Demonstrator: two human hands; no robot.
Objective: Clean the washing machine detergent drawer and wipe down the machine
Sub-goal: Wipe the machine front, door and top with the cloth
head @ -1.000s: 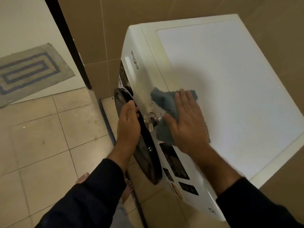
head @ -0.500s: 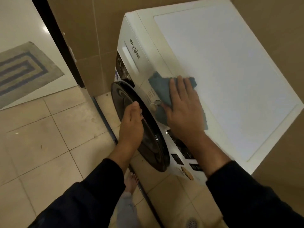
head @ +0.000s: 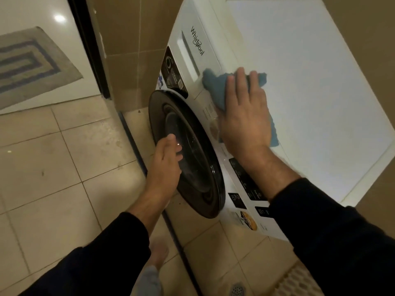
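Here your left hand (head: 165, 165) hangs loose, fingers relaxed and holding nothing, in front of the dark round door (head: 192, 154) of the washing machine (head: 310, 82). Farther up, your right hand (head: 245, 116) lies flat with fingers straight, pressing the blue cloth (head: 215, 86) onto the machine's top front edge, just beside the closed detergent drawer (head: 190, 54). Beyond, a striped mat (head: 27, 63) lies on the floor

floor (head: 53, 167): tiled; carries washing machine (head: 299, 82); rug (head: 32, 60)
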